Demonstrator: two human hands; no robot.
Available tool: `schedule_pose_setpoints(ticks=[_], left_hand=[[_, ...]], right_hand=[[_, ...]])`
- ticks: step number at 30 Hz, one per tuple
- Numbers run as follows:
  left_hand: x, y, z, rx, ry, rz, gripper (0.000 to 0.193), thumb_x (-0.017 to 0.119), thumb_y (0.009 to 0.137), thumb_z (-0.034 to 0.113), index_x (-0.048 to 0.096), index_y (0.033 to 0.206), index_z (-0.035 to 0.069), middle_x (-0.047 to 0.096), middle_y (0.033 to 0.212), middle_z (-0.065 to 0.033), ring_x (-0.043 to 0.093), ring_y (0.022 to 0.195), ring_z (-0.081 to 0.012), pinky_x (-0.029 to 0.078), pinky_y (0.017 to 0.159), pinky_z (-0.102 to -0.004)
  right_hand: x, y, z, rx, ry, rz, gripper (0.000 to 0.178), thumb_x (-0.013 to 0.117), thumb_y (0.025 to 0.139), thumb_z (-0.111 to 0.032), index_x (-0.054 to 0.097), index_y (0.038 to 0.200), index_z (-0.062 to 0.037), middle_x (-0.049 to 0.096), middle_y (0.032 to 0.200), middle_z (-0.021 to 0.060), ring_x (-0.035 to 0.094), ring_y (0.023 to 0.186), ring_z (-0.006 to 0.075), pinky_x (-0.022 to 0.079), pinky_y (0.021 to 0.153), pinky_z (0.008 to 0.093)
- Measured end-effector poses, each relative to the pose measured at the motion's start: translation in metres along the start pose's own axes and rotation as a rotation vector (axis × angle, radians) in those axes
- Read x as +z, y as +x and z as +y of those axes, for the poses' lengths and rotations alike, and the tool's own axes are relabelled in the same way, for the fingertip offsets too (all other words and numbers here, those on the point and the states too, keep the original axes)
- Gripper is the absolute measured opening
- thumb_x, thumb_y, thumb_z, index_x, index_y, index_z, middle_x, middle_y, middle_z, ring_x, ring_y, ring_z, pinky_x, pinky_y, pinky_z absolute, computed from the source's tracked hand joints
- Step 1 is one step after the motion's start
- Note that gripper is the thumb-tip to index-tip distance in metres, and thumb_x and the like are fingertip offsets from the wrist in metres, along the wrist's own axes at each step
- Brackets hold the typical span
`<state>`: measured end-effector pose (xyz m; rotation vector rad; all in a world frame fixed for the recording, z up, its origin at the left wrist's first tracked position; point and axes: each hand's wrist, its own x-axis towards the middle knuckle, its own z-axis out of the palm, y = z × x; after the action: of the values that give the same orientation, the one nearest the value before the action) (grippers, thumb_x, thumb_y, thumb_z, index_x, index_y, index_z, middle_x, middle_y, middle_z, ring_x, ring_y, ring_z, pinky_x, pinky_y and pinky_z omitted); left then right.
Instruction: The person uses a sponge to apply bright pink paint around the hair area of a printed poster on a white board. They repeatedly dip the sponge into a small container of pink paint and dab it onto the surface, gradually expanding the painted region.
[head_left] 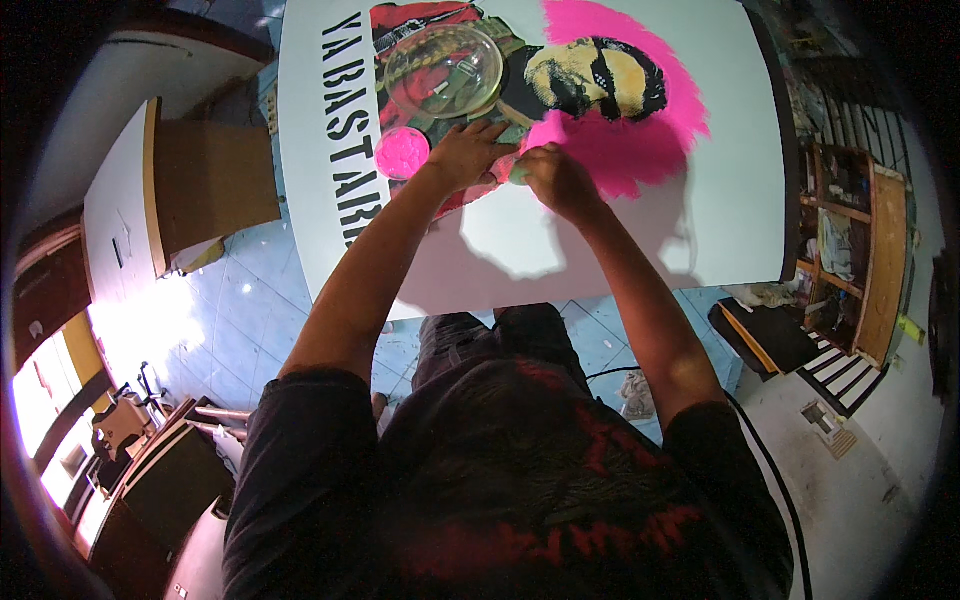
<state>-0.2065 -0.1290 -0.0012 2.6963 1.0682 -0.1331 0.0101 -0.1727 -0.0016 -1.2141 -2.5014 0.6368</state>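
Note:
A large white poster (730, 150) lies before me, with a printed figure wearing dark glasses (600, 78) and a pink painted area (625, 150) around its head. My left hand (468, 155) rests flat on the poster's lower middle, fingers spread. Close to its right, my right hand (556, 180) is closed, fingertips down at the pink edge. A small pale green bit (518, 174) shows at its fingers; its kind is hidden. Left of my left hand sits a round tub of pink paint (403, 154). A clear round bowl (498, 70) stands above it on the poster.
A white-topped wooden piece of furniture (215, 185) stands on the left. Wooden shelves (850, 250) with assorted things are on the right, near a black folder-like item (765, 335). A black cable (775, 470) runs down beside me. The floor has blue tiles (240, 310).

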Motion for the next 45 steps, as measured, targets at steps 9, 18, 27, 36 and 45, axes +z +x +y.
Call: schedule_pose_setpoints(ticks=[9,18,27,36,45], left_hand=[[0.003,0.000,-0.005,-0.019,-0.002,-0.025,0.073,0.079,0.074,0.041,0.051,0.141,0.035,0.038,0.155,-0.0019,0.038,0.140,-0.0274,0.040,0.109,-0.0480],[0.001,0.000,0.002,-0.019,-0.041,-0.023,0.076,0.080,0.073,0.039,0.050,0.142,0.031,0.040,0.153,-0.0033,0.039,0.140,-0.0280,0.041,0.108,-0.0475],[0.008,-0.002,-0.008,-0.046,-0.118,-0.014,0.081,0.083,0.069,0.039,0.049,0.141,0.023,0.040,0.154,-0.0033,0.038,0.141,-0.0281,0.038,0.110,-0.0505],[0.014,-0.001,-0.010,-0.024,-0.113,0.005,0.079,0.082,0.070,0.042,0.051,0.141,0.024,0.038,0.156,-0.0009,0.035,0.143,-0.0264,0.037,0.109,-0.0515],[0.010,0.000,-0.008,-0.054,-0.116,-0.004,0.078,0.082,0.071,0.040,0.051,0.141,0.024,0.038,0.156,-0.0007,0.035,0.142,-0.0255,0.038,0.109,-0.0506]], right_hand=[[-0.013,-0.027,-0.029,0.073,0.049,0.042,0.010,0.061,0.078,-0.012,0.068,0.082,-0.0065,0.069,0.087,0.0135,0.066,0.086,0.0328,0.053,0.082,0.0435],[-0.010,-0.065,-0.038,0.185,-0.017,-0.089,0.016,0.063,0.081,-0.009,0.070,0.095,-0.0089,0.070,0.098,0.0091,0.065,0.094,0.0304,0.053,0.086,0.0423],[-0.019,0.004,-0.023,0.100,0.044,0.192,0.019,0.063,0.079,-0.010,0.068,0.097,-0.0041,0.068,0.096,0.0140,0.065,0.095,0.0321,0.053,0.085,0.0444],[0.014,-0.009,-0.009,0.066,-0.092,-0.143,0.012,0.062,0.078,-0.009,0.067,0.088,-0.0073,0.066,0.091,0.0106,0.063,0.095,0.0290,0.051,0.083,0.0398],[-0.013,-0.063,-0.061,0.212,-0.040,-0.051,0.021,0.064,0.083,-0.009,0.070,0.103,-0.0087,0.068,0.104,0.0048,0.062,0.101,0.0269,0.053,0.088,0.0404]])
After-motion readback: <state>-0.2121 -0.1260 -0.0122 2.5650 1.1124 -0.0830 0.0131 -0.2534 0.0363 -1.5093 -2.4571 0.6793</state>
